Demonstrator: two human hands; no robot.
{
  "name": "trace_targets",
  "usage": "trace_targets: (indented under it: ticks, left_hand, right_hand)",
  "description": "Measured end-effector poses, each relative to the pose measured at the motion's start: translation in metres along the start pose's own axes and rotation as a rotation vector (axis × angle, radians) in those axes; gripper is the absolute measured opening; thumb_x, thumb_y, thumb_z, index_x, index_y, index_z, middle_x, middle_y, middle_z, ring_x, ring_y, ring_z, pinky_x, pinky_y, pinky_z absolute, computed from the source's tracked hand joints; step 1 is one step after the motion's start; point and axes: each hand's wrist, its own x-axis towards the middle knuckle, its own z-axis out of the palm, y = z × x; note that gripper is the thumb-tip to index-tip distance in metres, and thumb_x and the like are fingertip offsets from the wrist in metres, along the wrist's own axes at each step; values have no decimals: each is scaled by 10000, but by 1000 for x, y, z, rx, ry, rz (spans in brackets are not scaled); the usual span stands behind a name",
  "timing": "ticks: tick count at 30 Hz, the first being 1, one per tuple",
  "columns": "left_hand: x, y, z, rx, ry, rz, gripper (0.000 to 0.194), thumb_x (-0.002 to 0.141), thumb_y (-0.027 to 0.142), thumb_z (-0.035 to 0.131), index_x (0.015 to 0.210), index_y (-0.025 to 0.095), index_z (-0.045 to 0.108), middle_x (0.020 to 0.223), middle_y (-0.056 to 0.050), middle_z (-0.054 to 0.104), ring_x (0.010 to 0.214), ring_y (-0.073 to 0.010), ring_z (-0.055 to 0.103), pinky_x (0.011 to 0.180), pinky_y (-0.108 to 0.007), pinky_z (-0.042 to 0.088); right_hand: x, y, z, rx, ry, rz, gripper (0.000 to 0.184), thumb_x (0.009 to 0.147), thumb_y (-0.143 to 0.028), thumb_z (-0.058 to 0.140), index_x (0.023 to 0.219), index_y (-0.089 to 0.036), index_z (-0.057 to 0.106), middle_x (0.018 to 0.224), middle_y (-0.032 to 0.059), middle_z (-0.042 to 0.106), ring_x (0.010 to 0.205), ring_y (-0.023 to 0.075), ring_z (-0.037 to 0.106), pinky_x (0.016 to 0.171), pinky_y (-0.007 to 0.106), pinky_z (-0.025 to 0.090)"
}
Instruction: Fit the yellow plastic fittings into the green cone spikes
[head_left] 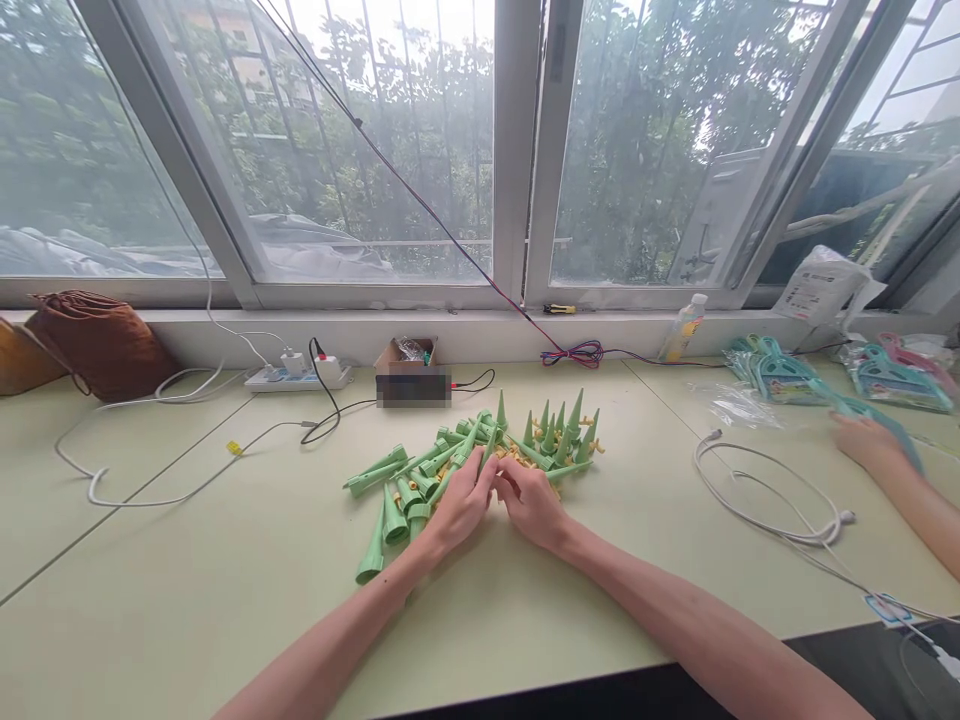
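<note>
My left hand [463, 502] is closed around a green watering spike [490, 446], its pointed end sticking up past the fingers. Close against it, my right hand [534, 505] has its fingers pinched together at the spike's lower end; what they grip is hidden. A pile of green plastic spikes [396, 520] lies to the left of and behind my hands, some with open round ends toward me. Several spikes [574, 415] stand point up behind my right hand, with small yellow valves [596, 447] at their sides. More yellow pieces lie partly hidden between the hands and the pile.
A small cardboard box [386, 355] and a power strip [330, 374] stand at the table's back. Coiled white cable [757, 525] lies to the right. Another person's hand [862, 445] holds a teal item [892, 430] near packaged teal goods [787, 375]. A bottle [684, 330] stands by the window.
</note>
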Motion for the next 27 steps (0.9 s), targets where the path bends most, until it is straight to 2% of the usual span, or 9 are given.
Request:
trace_targets:
  ticks: [6, 27]
  left_hand:
    - [1, -1, 0, 35, 4, 4, 325, 987, 526, 375, 883, 222, 423, 681, 51, 427, 535, -120, 430, 537, -270, 386]
    - [0, 3, 0, 52, 27, 22, 335, 963, 537, 404, 870, 219, 454, 659, 40, 466, 537, -138, 438, 533, -275, 382]
  right_hand:
    - [1, -1, 0, -11, 9, 2, 194, 966, -208, 405, 789, -218, 483, 628, -21, 519, 526, 139, 430, 545, 253, 368]
    - [-1, 1, 1, -9, -1, 16, 209, 967, -223, 400, 759, -227, 428, 632, -21, 509, 533, 139, 423, 550, 252, 365]
